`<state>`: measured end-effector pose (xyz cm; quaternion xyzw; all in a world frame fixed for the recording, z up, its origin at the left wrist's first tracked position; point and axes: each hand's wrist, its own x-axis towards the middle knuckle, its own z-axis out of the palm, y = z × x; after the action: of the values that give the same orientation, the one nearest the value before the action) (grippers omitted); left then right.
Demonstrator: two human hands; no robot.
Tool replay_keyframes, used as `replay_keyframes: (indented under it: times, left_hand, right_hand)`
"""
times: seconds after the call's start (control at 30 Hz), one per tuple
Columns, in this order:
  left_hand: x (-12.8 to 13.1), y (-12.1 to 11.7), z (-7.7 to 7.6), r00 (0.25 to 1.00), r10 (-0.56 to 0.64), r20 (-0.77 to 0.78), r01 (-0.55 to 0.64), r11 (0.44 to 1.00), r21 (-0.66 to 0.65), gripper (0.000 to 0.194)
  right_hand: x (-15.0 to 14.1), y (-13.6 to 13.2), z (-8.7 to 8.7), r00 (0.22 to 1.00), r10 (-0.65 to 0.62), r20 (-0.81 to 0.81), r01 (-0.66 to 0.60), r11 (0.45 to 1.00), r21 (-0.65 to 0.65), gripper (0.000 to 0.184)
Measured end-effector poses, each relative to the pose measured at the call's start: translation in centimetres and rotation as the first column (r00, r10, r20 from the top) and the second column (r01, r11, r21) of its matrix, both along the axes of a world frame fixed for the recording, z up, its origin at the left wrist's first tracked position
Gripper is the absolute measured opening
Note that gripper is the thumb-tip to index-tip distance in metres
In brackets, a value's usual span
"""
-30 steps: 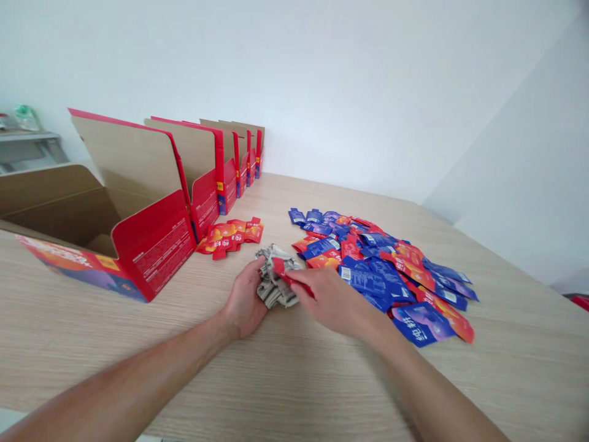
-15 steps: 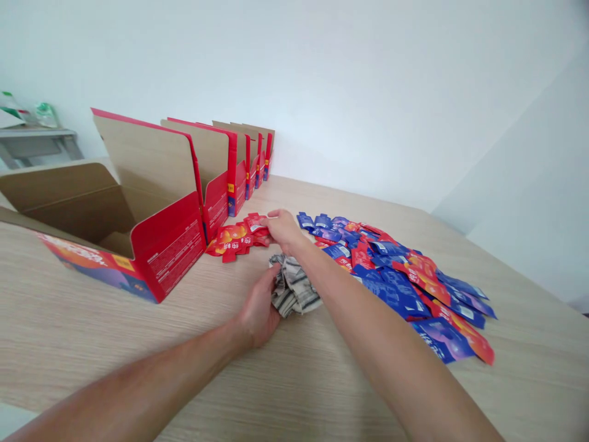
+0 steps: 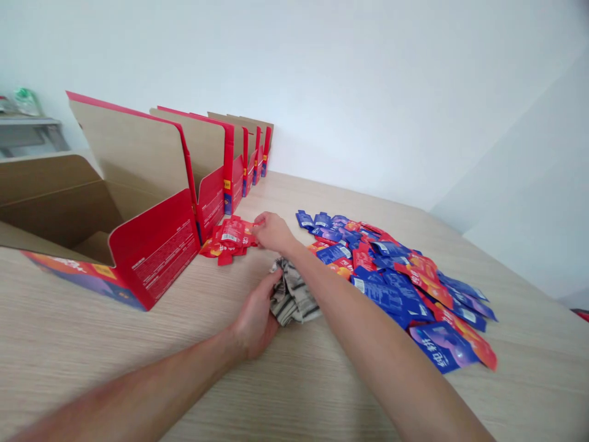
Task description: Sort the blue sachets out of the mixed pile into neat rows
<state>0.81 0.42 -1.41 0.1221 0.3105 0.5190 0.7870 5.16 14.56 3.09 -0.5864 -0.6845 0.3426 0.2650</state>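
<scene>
**A:** What is the right hand (image 3: 272, 232) on?

**B:** A red sachet (image 3: 234, 231), the top one of a small pile of red sachets (image 3: 219, 247). The fingers are pinched on its right edge. The pile lies on the wooden table (image 3: 138, 344), just in front of the nearest open box (image 3: 115, 245) and touching its red front wall or very close to it; I cannot tell which.

**A:** And the left hand (image 3: 254, 319)?

**B:** It rests on the table nearer the person, fingers curled around the near edge of a crumpled striped cloth (image 3: 292, 296). It grips the cloth loosely; the thumb lies along its left side. The right forearm crosses over the cloth's far side.

**A:** What lies to the right?

**B:** A broad heap of mixed sachets (image 3: 396, 276), blue and red-orange, spread flat and overlapping. Its near-left edge comes just beside the cloth, and its far end runs towards the table's right side.

**A:** The boxes?

**B:** A row of red cardboard boxes (image 3: 230, 159) stands along the left, each with its lid flap upright and brown inside. The nearest is the largest in view, open. The row runs back to the white wall (image 3: 368, 80). A grey shelf (image 3: 27, 132) shows at the far left.
</scene>
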Motion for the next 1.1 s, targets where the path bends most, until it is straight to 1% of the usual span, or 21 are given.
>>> replay_keyframes:
  times: [0.1,0.17,0.2,0.23,0.27,0.33,0.43,0.5,0.6,0.67,0.73,0.8,0.87,0.93,1.0,1.07,1.1]
  left_hand:
    - [0.1,0.0,0.0,0.999,-0.011,-0.033,0.01,1.0,-0.021,0.034]
    - [0.1,0.0,0.0,0.998,-0.027,-0.05,0.027,1.0,-0.004,0.037]
    - [0.2,0.0,0.0,0.998,-0.038,-0.056,0.039,0.999,0.006,0.038]
    - [0.2,0.0,0.0,0.997,-0.046,-0.062,0.047,0.999,0.013,0.039]
    - [0.3,0.0,0.1,0.996,-0.049,-0.069,0.05,0.999,0.018,0.039]
    - [0.4,0.0,0.1,0.996,-0.042,-0.082,0.043,0.999,0.018,0.037]
    - [0.6,0.0,0.1,0.995,-0.02,-0.097,0.023,0.999,0.039,0.033]
    - [0.6,0.0,0.0,0.995,-0.013,-0.103,0.018,0.999,0.049,0.032]
    - [0.7,-0.1,0.1,0.995,0.0,-0.104,0.004,0.999,0.043,0.031]
    - [0.7,-0.2,0.4,0.994,0.009,-0.105,-0.005,0.999,0.038,0.031]
    - [0.7,-0.4,0.6,0.994,0.01,-0.111,-0.006,0.999,0.038,0.031]
    - [0.6,-0.5,0.7,0.993,0.004,-0.118,0.001,0.999,0.044,0.031]
    - [0.5,-0.5,0.7,0.993,-0.002,-0.12,0.008,0.999,0.052,0.03]
    - [0.4,-0.6,0.5,0.993,-0.006,-0.116,0.013,0.998,0.055,0.029]
    - [0.3,-0.5,0.5,0.994,-0.025,-0.105,0.031,0.998,0.061,0.03]
    - [0.3,-0.5,0.4,0.995,-0.048,-0.088,0.055,0.996,0.076,0.035]
    - [0.3,-0.5,0.4,0.996,-0.053,-0.076,0.06,0.994,0.092,0.037]
  right_hand:
    - [5.5,-0.7,2.1,0.981,0.023,0.193,-0.048,0.991,0.126,0.022]
    - [9.9,-1.7,3.5,0.943,0.046,0.33,-0.099,0.984,0.147,0.031]
    - [12.2,-2.5,4.0,0.909,0.062,0.413,-0.129,0.982,0.137,0.036]
    - [14.5,-3.4,4.3,0.812,0.106,0.574,-0.203,0.973,0.106,0.041]
    - [16.5,-4.4,4.5,0.768,0.121,0.629,-0.21,0.975,0.069,0.045]
    - [20.0,-6.7,4.1,0.695,0.145,0.705,-0.202,0.979,-0.003,0.051]
    - [23.2,-9.6,2.3,0.629,0.13,0.767,-0.145,0.988,-0.049,0.061]
    - [24.3,-10.9,1.1,0.612,0.101,0.784,-0.164,0.986,0.002,0.058]
    - [25.2,-11.7,0.1,0.656,0.098,0.749,-0.277,0.954,0.117,0.05]
    - [25.5,-11.8,-0.1,0.68,0.105,0.725,-0.308,0.939,0.153,0.05]
    - [25.5,-11.7,-0.2,0.678,0.084,0.73,-0.299,0.939,0.169,0.046]
    - [25.5,-11.6,-0.3,0.658,0.053,0.751,-0.283,0.942,0.182,0.042]
    - [25.4,-11.4,-0.4,0.64,0.003,0.768,-0.253,0.945,0.207,0.046]
    - [25.2,-11.5,-0.2,0.652,-0.062,0.756,-0.222,0.937,0.268,0.056]
    - [24.2,-11.6,0.1,0.707,-0.136,0.694,-0.194,0.906,0.375,0.063]
    - [22.3,-12.0,0.1,0.8,-0.172,0.575,-0.163,0.86,0.484,0.064]
    - [20.9,-12.2,-0.2,0.845,-0.171,0.506,-0.145,0.838,0.526,0.062]
